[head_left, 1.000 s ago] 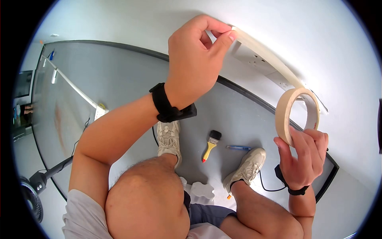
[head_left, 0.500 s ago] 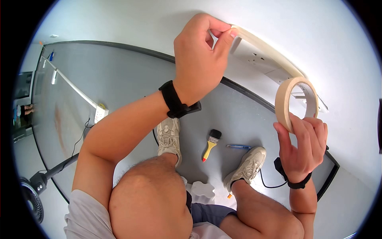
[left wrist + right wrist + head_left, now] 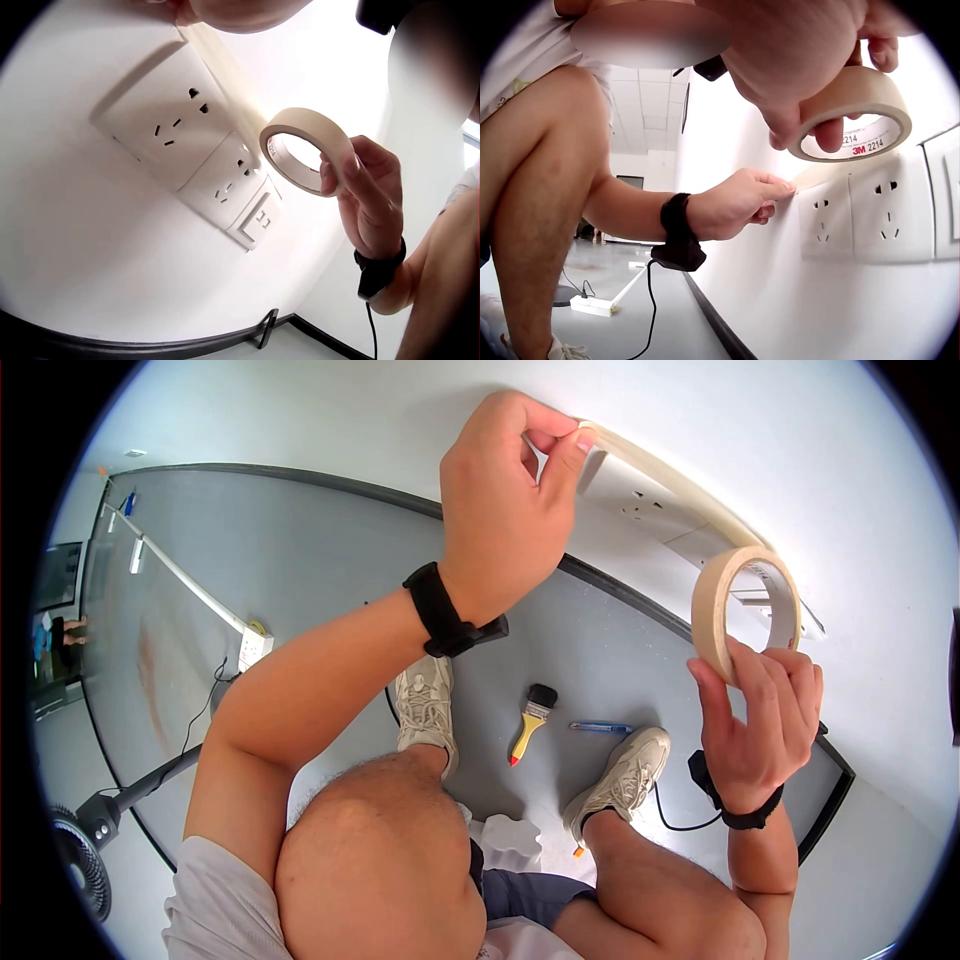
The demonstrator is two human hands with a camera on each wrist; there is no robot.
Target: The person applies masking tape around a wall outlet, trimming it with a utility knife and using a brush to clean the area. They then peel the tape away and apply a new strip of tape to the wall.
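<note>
Tape roll [image 3: 711,615]: matte, ring-shaped; right grip [image 3: 765,725] curled round it, left grip [image 3: 510,510] pinching papery strip [image 3: 668,472].

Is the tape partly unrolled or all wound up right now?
Partly unrolled: a strip stretches from the roll, in the right hand, to the left hand, which pinches its end.

1. Tape roll [image 3: 710,622] and strip [image 3: 665,478]: we read matt, papery.
2. Socket plates [image 3: 148,99]: smooth plastic, soft gloss.
3. Wall [image 3: 67,225]: smooth, painted-looking.
4. Floor [image 3: 485,735]: smooth, light sheen; we see dark skirting [image 3: 150,351] along its edge.
5. Brush [image 3: 528,724]: metal-looking ferrule [image 3: 537,710], smooth handle [image 3: 521,741].
</note>
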